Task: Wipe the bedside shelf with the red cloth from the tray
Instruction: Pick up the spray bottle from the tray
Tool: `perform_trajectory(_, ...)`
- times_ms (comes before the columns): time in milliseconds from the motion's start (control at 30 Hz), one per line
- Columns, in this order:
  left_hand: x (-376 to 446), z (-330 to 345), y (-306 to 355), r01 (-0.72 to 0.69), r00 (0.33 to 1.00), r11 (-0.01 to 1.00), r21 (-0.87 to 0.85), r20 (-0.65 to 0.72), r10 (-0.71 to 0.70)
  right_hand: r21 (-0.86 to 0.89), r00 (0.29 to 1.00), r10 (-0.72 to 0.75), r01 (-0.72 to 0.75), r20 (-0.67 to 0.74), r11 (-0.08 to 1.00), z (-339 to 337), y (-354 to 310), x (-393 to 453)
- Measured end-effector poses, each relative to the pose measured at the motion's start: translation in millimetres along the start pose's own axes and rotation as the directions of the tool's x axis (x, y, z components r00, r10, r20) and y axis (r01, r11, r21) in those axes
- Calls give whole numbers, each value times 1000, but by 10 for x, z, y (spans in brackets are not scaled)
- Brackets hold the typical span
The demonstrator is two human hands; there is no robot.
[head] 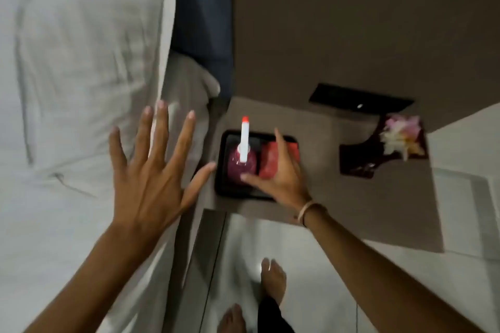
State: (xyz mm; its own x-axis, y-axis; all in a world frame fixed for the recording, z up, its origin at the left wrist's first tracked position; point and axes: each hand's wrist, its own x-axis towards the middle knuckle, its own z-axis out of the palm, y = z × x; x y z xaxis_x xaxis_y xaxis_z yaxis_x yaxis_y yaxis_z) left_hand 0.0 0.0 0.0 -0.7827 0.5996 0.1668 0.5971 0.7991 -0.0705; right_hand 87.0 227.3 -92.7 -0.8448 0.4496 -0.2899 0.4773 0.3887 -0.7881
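Note:
A folded red cloth (268,162) lies in the right half of a black tray (221,181) on the brown bedside shelf (351,197). A spray bottle (242,162) of purple liquid with a white, red-tipped nozzle stands in the tray's left half. My right hand (281,173) is spread over the red cloth, fingers apart, covering most of it; whether it touches the cloth is unclear. My left hand (151,170) hovers open with fingers splayed over the bed edge, left of the tray.
A dark dish with pink and white flowers (400,138) sits at the shelf's right. A black panel (359,101) is set in the wall behind. White bed and pillow (75,62) fill the left. My bare feet (273,278) stand on the pale floor.

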Motion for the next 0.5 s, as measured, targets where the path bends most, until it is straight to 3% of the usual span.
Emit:
perform_trajectory(167, 125, 428, 183, 98, 995, 993, -64, 41, -95, 248, 992, -79, 52, 99, 967, 502, -11, 640)
perform_trajectory(333, 54, 431, 161, 126, 992, 987, -98, 30, -123, 181, 979, -157, 179, -126, 967, 602, -168, 676)
perform_trajectory(433, 64, 353, 212, 136, 991, 979, -152, 43, -131, 284, 944, -128, 219, -305, 933, 443, -206, 386)
perform_trajectory(500, 120, 312, 372, 97, 995, 976, -196, 52, -89, 344, 935, -64, 192, -349, 919, 256, -116, 101)
